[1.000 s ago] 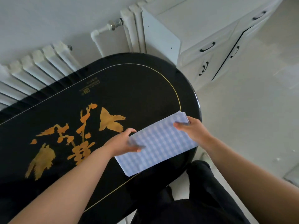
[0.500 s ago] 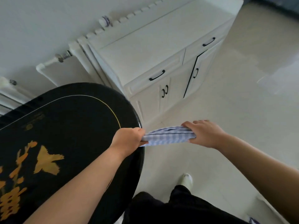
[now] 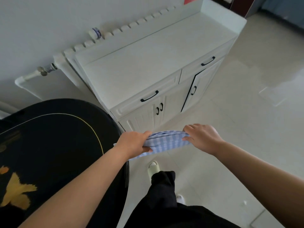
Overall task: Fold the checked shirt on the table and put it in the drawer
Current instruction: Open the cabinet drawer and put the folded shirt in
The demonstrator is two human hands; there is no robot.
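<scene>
Fingers of both hands curled round the folded blue-and-white checked shirt [image 3: 166, 142], layered edges stacked flat

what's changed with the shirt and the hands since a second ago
The folded checked shirt has come off the black table: both hands lifted it and now carry it in the air over the floor, toward the white cabinet. The left hand and right hand still grip its two ends. The drawers stay closed.
</scene>
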